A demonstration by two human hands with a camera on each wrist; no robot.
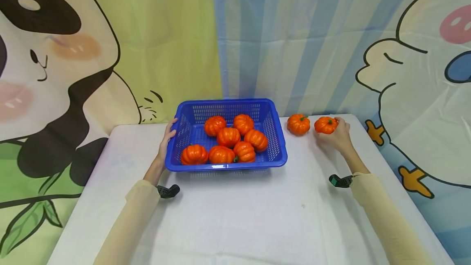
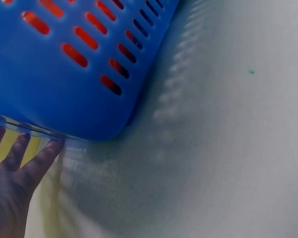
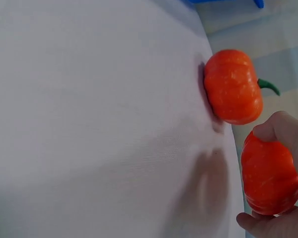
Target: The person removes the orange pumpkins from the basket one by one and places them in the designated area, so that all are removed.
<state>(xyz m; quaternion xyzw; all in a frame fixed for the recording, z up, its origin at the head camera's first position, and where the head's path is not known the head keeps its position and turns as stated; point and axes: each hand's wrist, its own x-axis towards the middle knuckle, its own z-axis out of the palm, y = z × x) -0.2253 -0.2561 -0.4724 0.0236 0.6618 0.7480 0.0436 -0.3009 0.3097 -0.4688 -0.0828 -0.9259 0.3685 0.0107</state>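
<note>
A blue plastic basket [image 1: 224, 167] with slotted walls holds several small orange pumpkins [image 1: 228, 137]. My left hand [image 1: 166, 142] rests against the basket's left side. In the left wrist view its spread, fairly straight fingers [image 2: 43, 159] touch the blue wall. Right of the basket, my right hand [image 1: 339, 136] grips a pumpkin [image 1: 326, 125] between thumb and fingers. In the right wrist view the gripped pumpkin [image 3: 269, 173] has its shadow lying apart from it on the cloth. Just left of it, a loose pumpkin [image 1: 298, 124] with a green stem sits on the table.
A white cloth covers the table [image 1: 250, 216]. Behind its far edge hangs a curtain [image 1: 254, 40] with cartoon animals and stripes, close to the basket and the loose pumpkin. Black camera mounts [image 1: 168, 191] stick out from both wrists.
</note>
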